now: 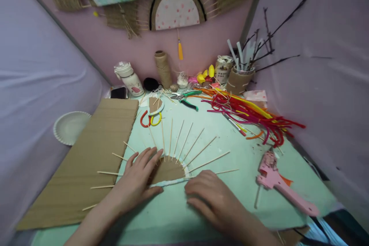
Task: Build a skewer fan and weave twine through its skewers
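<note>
A brown cardboard half circle [167,171] with a pale rim lies on the table, its straight side toward me. Thin wooden sticks [198,153] fan outward from its curved edge. My left hand [141,175] rests across the left part of the half circle, fingers stretched out and thumb near the straight edge, covering the inner ends of several sticks. At the right corner is my right hand [209,196], its fingers loosely bent and the thumb apart from them. It partly hides the lowest right stick; nothing shows in its grasp.
Left, a large cardboard sheet [95,150] lies under some stick ends, beside a paper plate [70,127]. A pink glue gun [279,184] lies right, below pipe cleaners [248,111]. Scissors [151,118], pliers [186,99], a twine spool [163,69] and a bottle [129,78] are behind.
</note>
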